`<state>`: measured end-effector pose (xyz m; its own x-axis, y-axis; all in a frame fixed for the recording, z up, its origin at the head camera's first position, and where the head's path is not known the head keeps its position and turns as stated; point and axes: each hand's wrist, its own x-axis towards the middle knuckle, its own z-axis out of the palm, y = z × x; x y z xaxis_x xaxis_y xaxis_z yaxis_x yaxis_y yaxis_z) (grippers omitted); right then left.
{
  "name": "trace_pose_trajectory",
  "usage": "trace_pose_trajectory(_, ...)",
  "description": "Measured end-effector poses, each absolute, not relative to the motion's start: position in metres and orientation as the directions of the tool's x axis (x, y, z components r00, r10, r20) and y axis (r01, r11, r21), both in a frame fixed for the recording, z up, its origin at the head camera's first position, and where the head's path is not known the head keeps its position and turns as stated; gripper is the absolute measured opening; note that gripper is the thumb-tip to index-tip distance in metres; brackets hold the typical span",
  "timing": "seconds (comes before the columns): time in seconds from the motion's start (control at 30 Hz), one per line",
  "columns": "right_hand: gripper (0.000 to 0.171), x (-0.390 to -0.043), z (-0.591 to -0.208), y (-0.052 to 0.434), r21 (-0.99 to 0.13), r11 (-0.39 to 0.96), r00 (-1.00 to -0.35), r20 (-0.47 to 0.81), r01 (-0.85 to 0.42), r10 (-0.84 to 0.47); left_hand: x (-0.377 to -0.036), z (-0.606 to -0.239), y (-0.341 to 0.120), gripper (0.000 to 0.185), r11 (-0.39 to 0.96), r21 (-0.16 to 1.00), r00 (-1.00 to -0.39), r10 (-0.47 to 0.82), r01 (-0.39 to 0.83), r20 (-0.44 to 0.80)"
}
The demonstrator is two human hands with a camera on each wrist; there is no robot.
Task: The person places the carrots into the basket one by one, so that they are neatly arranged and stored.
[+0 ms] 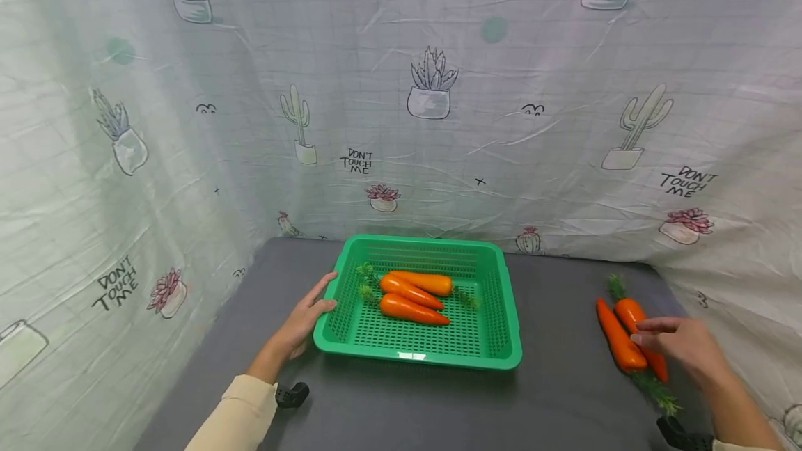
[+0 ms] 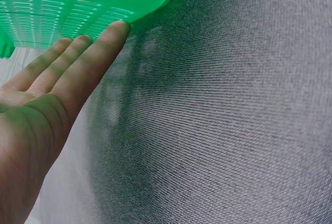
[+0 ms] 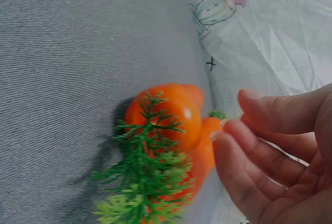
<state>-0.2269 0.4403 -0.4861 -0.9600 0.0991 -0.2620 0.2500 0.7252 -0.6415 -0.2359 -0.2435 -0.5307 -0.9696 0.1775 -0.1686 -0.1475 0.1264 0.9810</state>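
Observation:
A green plastic basket (image 1: 420, 360) stands on the grey table, with three orange carrots inside, one of them a carrot (image 1: 413, 309) nearest the front. My left hand (image 1: 307, 315) rests against the basket's left side, its fingers straight along the perforated wall in the left wrist view. On the right lie two more carrots side by side: a carrot (image 1: 617, 339) with its green top toward me and a carrot (image 1: 628, 312) with its top pointing away. Just over this pair hovers my right hand (image 1: 683, 346), fingers loosely bent; the right wrist view shows nothing between thumb and fingertips.
The grey tabletop (image 1: 551, 312) lies between the basket and the loose carrots. A white curtain (image 1: 401, 179) printed with cactus drawings hangs behind and on both sides, close to the table's edges. Black straps with dark devices sit at both wrists.

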Motion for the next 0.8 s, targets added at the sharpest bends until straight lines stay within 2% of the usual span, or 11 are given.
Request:
trace_pose_trajectory(0.27, 0.059, -0.224, -0.491, 0.434, -0.616, 0.763, -0.969, -0.239, 0.195, 0.054, -0.236, -0.529, -0.241, 0.064, 0.172, 0.975, -0.972, 0.165, -0.138, -0.167)
trace_pose_trajectory(0.53, 0.078, -0.225, -0.498, 0.415, -0.451, 0.881, -0.975, -0.220, 0.141, 0.043, -0.235, -0.531, -0.241, 0.065, 0.144, 0.979, -0.971, 0.170, -0.143, -0.166)
trace_pose_trajectory(0.63, 0.083, -0.227, -0.500, 0.407, -0.438, 0.888, -0.971, -0.233, 0.143, 0.042, -0.235, -0.532, -0.241, 0.065, 0.129, 0.980, -0.970, 0.173, -0.148, -0.170)
trace_pose_trajectory(0.8, 0.080, -0.230, -0.499, 0.397, -0.430, 0.890, -0.965, -0.257, 0.152, 0.040, -0.236, -0.532, -0.242, 0.065, 0.139, 0.979, -0.971, 0.169, -0.148, -0.171)
